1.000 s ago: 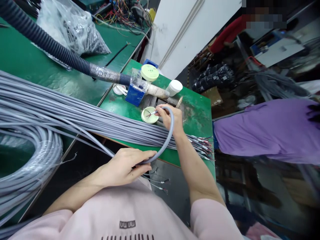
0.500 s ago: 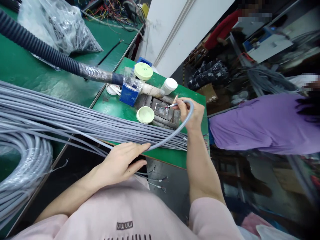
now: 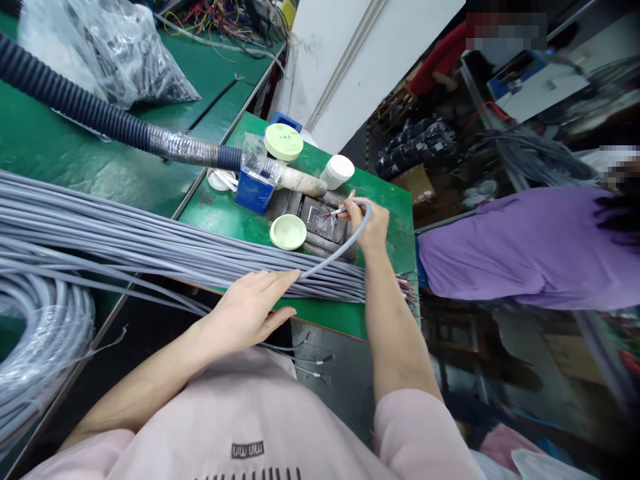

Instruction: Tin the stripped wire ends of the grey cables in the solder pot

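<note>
1. The right grip (image 3: 371,225), a bare hand, pinches a smooth, round grey cable (image 3: 340,251) close to its stripped end, thumb and fingers pressed together on the jacket.
2. From there the flexible cable loops over in a narrow arc and slants down towards the left grip (image 3: 257,300).
3. The left grip lies palm down over the near edge of the cable bundle (image 3: 200,247), fingers outstretched and thumb apart; the cable passes under its fingertips, and I cannot tell whether the palm holds it.
4. The cable's thin, frayed wires (image 3: 327,215) point left over a dark, grimy metal block (image 3: 325,230) with a square top; contact between them is unclear.
5. Just left of the block sits a round, pale green open tub (image 3: 289,231), smooth inside.
6. Beyond stand a lidded light green tub (image 3: 283,141) and a white plastic tub (image 3: 340,171).
7. A ribbed black hose (image 3: 100,110), partly wrapped in shiny clear film, comes from the far left to a stained pale pipe (image 3: 303,180), beside a blue box (image 3: 254,191).
8. Everything stands on a glossy green bench (image 3: 395,227); a coil of grey cable (image 3: 73,320) curves at near left.
</note>
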`<state>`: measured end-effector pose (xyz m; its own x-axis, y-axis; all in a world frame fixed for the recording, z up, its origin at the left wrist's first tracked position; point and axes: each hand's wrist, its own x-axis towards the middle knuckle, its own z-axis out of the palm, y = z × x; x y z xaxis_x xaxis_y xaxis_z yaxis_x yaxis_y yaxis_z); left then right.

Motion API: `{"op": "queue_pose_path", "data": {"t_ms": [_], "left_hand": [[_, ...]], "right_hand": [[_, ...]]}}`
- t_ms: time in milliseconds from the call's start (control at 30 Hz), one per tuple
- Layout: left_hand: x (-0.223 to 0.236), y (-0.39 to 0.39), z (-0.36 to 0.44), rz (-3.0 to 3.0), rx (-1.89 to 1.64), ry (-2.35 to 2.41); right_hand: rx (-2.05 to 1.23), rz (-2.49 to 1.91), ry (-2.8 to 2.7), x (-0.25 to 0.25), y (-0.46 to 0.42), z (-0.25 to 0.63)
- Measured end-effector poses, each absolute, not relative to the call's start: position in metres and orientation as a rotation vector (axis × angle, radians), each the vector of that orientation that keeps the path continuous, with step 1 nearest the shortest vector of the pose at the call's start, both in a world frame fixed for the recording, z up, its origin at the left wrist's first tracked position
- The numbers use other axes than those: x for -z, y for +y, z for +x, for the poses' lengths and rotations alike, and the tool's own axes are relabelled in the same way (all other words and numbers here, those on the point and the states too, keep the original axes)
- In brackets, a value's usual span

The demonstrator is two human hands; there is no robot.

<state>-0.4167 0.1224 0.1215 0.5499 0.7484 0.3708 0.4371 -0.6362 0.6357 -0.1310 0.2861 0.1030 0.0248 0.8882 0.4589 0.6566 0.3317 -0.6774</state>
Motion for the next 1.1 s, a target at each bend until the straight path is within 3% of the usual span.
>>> {"op": "queue_pose_path", "data": {"t_ms": [267,433,533,733,1100], "left_hand": [[-0.119,0.125,-0.417,2.217,-0.866,0.936],[-0.114,0.121,-0.413,1.865,-0.828,0.785],[-0.105,0.116,-0.403,1.424,-0.854,0.729],[-0.092,0.103,-0.391,0.953,-0.946,0.626],[-0.091,0.082,-0.392,0.973,-1.008,0.666]], "right_hand": [[-0.320,-1.399,-1.712,-0.107,0.283,-0.135],[-0.211,-1.287,-1.911,-0.151,0.206,-0.157],[-0.241,-0.901,-2.184,-0.161,0.149,-0.175],[-0.185,-0.615,-2.402,-0.137,0.085,-0.196],[-0.138,-0.649,-2.276,-0.111,0.051,-0.197]]}}
